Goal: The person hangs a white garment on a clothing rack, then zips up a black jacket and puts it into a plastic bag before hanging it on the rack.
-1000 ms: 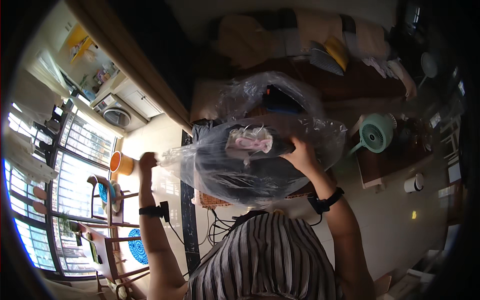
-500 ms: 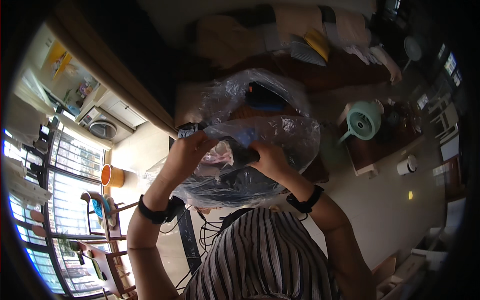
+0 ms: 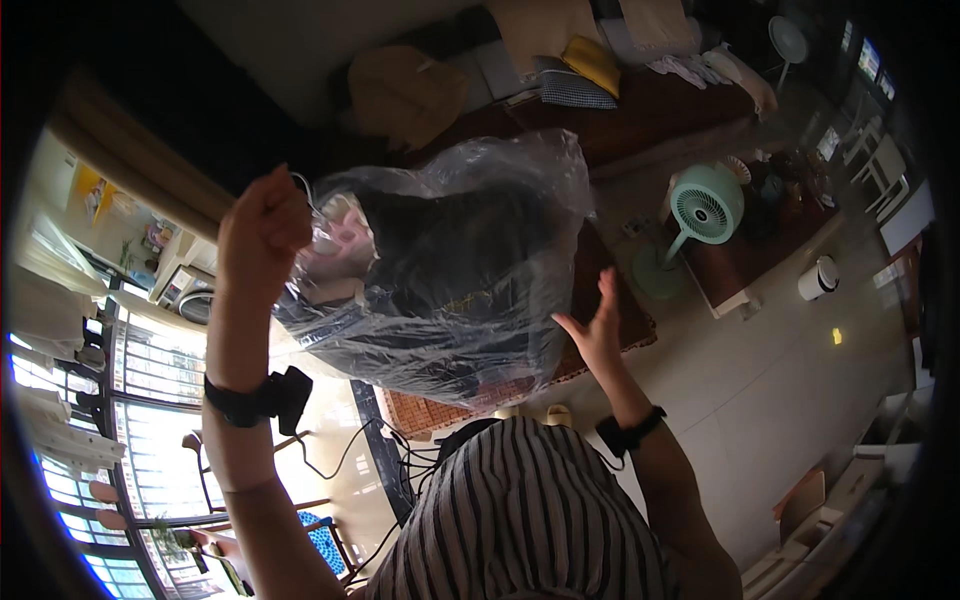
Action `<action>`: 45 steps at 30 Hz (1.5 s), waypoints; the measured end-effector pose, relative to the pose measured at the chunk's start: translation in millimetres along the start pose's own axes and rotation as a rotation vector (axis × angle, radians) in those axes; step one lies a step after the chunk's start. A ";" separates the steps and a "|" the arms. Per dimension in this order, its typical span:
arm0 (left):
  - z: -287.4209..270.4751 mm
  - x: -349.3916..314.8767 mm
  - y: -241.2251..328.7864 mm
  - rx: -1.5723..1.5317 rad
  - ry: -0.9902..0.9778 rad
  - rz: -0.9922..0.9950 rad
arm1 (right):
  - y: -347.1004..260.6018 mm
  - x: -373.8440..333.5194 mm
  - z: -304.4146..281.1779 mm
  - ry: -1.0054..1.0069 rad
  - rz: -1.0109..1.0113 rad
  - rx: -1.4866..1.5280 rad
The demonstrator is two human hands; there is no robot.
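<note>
A large clear plastic bag [image 3: 500, 165] spreads out in front of me, crinkled and shiny. Through its film show a broad dark bundle, seemingly cloth, and a pink-and-white piece [image 3: 345, 240] near its upper left corner. My left hand [image 3: 265, 225] is raised in a fist at that corner and grips the bag's edge; a thin pale loop stands beside the knuckles. What lies inside the fist is hidden. Off the bag's right edge, my right hand [image 3: 598, 325] is open, thumb and fingers apart, holding nothing. Both wrists wear black bands.
Beyond the bag is a sofa with a yellow cushion [image 3: 592, 65] and a checked cushion [image 3: 577, 85]. A mint-green fan [image 3: 706, 203] stands to the right beside a low wooden table [image 3: 725, 285]. Black cables [image 3: 405, 455] hang near my waist. A long curtain [image 3: 150, 165] is at left.
My left hand has risen up and left with the bag's corner. My right hand has let go, opened and moved right. The bag's opening has closed over, and the dark bundle now shows broadly.
</note>
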State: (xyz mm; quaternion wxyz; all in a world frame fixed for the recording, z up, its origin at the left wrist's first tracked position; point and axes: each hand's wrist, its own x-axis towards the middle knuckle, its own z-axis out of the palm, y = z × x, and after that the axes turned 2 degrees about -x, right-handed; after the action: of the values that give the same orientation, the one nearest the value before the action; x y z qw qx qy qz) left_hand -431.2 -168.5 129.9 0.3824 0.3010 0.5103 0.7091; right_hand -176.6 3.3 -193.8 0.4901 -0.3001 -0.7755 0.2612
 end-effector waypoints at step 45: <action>35.8 5.7 3.2 0.849 -0.344 0.102 | -223.6 221.1 -5.8 -1.195 -0.063 0.848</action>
State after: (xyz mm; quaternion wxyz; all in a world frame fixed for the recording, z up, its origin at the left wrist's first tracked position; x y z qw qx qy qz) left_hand -405.7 -146.6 143.8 0.2689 0.5692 0.6692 0.3949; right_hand -293.2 10.7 98.2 0.0650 0.1312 -0.7511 0.6438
